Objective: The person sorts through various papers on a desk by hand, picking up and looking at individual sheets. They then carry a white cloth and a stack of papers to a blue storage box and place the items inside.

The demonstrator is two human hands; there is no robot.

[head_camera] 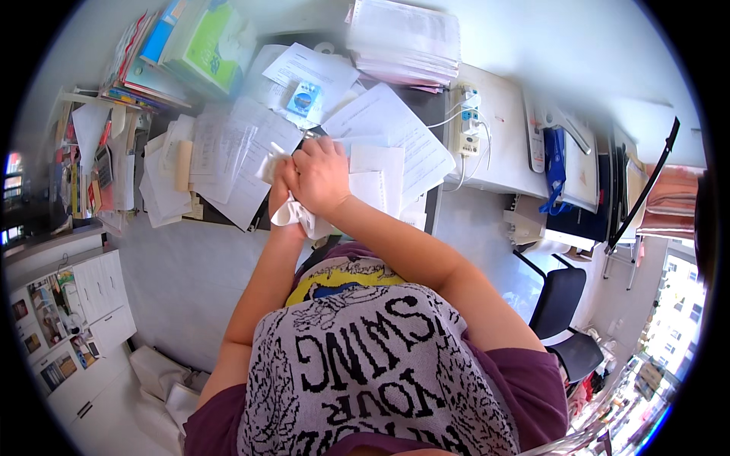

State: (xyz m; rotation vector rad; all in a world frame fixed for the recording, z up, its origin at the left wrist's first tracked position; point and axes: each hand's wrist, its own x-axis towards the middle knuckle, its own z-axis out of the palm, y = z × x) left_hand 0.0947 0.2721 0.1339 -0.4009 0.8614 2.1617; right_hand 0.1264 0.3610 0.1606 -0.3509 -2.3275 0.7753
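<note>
My left hand (278, 191) and my right hand (322, 176) are pressed together above the front of the desk, the right partly over the left. A crumpled white tissue or cloth (299, 216) is caught between them. One end sticks out beyond the fingers, and another hangs by my left wrist. The overlapping fingers hide its middle and anything inside it. Under and beyond my hands lie loose printed papers (393, 122). A small light-blue box (305, 100) rests on the sheets farther back.
A tall stack of papers (405, 34) stands at the back. Books and a green-and-white package (208, 48) stand back left. A power strip (469, 119) with plugged-in cables lies on a white surface at right, near a blue strap (553, 168). A black chair (562, 308) is farther right.
</note>
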